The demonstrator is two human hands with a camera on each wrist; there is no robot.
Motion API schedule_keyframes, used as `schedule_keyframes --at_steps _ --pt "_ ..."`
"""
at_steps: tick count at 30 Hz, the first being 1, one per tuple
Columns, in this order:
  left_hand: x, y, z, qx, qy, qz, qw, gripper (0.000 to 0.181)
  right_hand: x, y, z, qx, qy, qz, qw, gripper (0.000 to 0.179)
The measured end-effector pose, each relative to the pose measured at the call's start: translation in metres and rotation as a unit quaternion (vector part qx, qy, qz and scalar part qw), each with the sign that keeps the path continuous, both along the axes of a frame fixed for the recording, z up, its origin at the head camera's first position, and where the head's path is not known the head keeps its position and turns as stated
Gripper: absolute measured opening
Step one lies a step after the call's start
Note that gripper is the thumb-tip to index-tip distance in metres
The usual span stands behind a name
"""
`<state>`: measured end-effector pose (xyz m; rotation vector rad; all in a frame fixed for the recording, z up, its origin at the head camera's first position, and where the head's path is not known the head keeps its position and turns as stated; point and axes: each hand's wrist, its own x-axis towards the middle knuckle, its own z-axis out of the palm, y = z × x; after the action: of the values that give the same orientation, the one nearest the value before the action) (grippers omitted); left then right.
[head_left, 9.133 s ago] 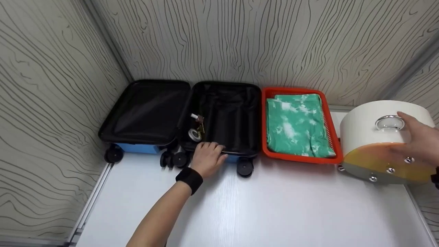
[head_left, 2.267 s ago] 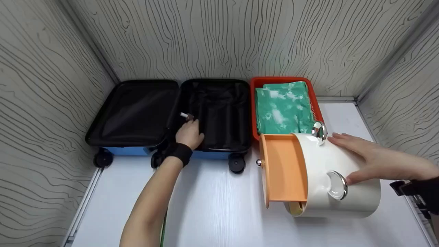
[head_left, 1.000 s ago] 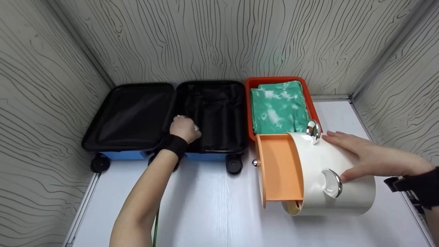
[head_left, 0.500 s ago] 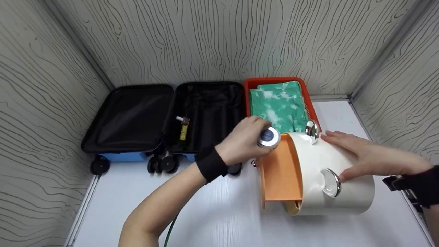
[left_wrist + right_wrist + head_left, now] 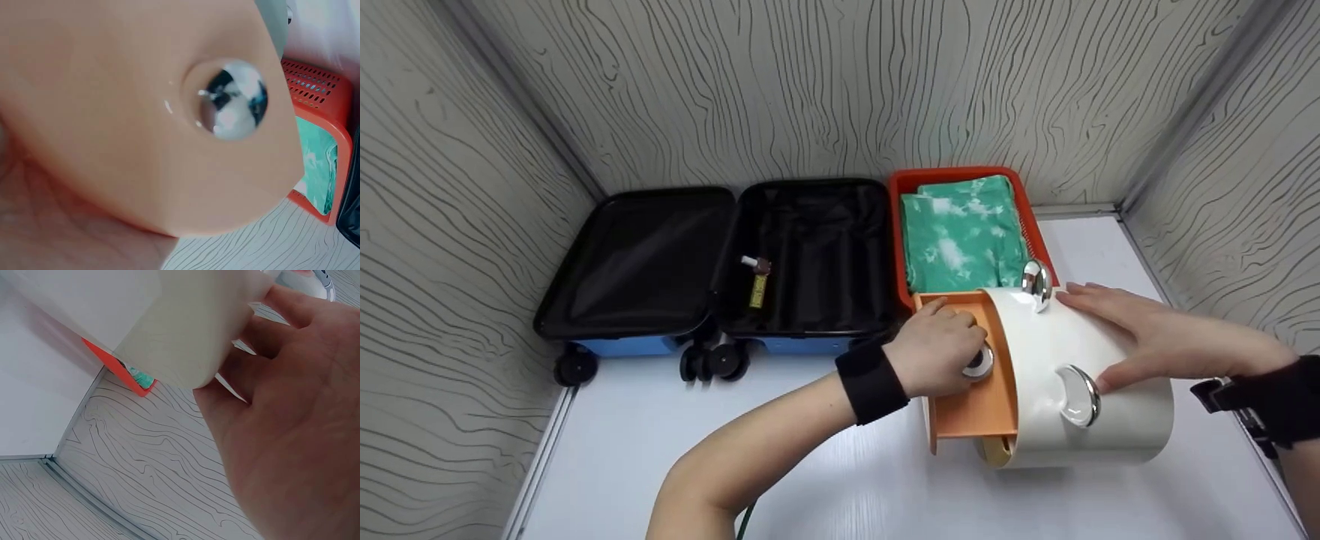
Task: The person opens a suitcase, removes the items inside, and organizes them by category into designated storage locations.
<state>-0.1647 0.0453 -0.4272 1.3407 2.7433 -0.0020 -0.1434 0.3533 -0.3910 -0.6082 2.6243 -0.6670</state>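
Observation:
My left hand (image 5: 934,352) reaches down into the pulled-out orange drawer (image 5: 971,416) of a white rounded drawer box. Its fingers curl round a small round item (image 5: 981,365) with a whitish ring end, mostly covered by the hand. In the left wrist view the drawer's front (image 5: 135,140) and its silver knob (image 5: 236,100) fill the picture, and the held item is hidden. My right hand (image 5: 1170,334) rests with spread fingers on the white drawer box (image 5: 1050,337), between its two silver handles. The right wrist view shows those fingers (image 5: 253,371) against the box's side.
An open blue suitcase (image 5: 810,345) with black lining stands at the left. In it lie a small brown thing with a white end (image 5: 757,264) and a yellow strip (image 5: 758,291). Behind the box, a red basket (image 5: 896,225) holds folded green cloth (image 5: 952,232). Patterned walls enclose the table.
The drawer box was turned and brought forward, its drawer now out. My left hand picked the round item from the suitcase and carried it right into the drawer. My right hand stayed on the box.

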Motion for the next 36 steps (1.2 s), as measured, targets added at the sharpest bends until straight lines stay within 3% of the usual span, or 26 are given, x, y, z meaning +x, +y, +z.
schedule_keyframes --at_steps 9,16,19,22,26,31,34,36 --pt "0.001 0.001 -0.003 -0.004 0.001 0.006 1.0 0.032 0.0 0.0 0.001 0.0 -0.005 -0.005 1.0 0.109" --pt "0.001 0.002 -0.005 -0.003 0.004 0.009 1.0 0.049 -0.001 0.0 0.001 -0.001 -0.006 -0.003 1.0 0.11" --pt "0.002 -0.003 -0.005 0.03 -0.001 0.01 0.9995 0.054 0.0 0.001 0.001 0.0 -0.008 -0.003 1.0 0.11" --pt "0.003 -0.013 -0.005 0.096 -0.004 0.012 0.9953 0.055 0.0 0.001 0.0 0.0 -0.01 -0.004 0.9999 0.11" --pt "0.002 -0.034 -0.008 0.215 0.003 0.024 0.9762 0.055 0.0 0.002 -0.002 -0.006 -0.015 -0.007 0.9998 0.109" --pt "0.004 -0.065 -0.024 0.362 0.0 0.065 0.9299 0.043 -0.002 0.002 -0.004 -0.006 -0.015 -0.006 0.9998 0.11" --pt "0.006 -0.079 -0.04 0.41 -0.026 0.099 0.9065 0.031 -0.002 0.003 -0.004 -0.003 -0.016 -0.009 0.9998 0.111" --pt "0.009 -0.085 -0.051 0.417 -0.051 0.118 0.8999 0.029 -0.002 0.003 -0.003 -0.005 -0.015 -0.008 0.9998 0.111"
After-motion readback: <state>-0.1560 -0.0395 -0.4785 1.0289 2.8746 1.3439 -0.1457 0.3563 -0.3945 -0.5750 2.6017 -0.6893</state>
